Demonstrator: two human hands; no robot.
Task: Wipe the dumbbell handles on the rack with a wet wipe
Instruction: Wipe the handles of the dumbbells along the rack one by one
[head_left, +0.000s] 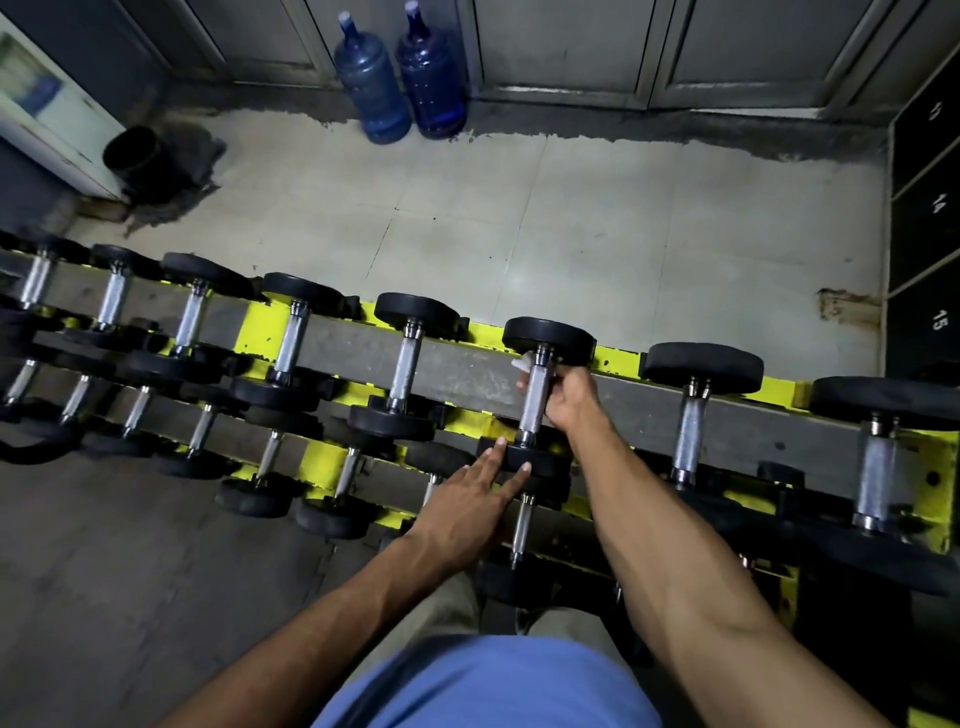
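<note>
A yellow and grey rack (467, 371) runs across the view with several black-headed dumbbells on two tiers. My right hand (569, 397) wraps a white wet wipe (524, 366) round the upper part of one chrome handle (535, 410) on the top tier. My left hand (475, 499) lies with straight fingers on the near black head (540, 460) of that same dumbbell. Other chrome handles stand to the left (405, 371) and to the right (690, 431).
Two blue water jugs (400, 78) stand against the far wall. A black bin (137, 156) sits at the back left. Black numbered lockers (930, 208) line the right side. Tiled floor lies beyond the rack.
</note>
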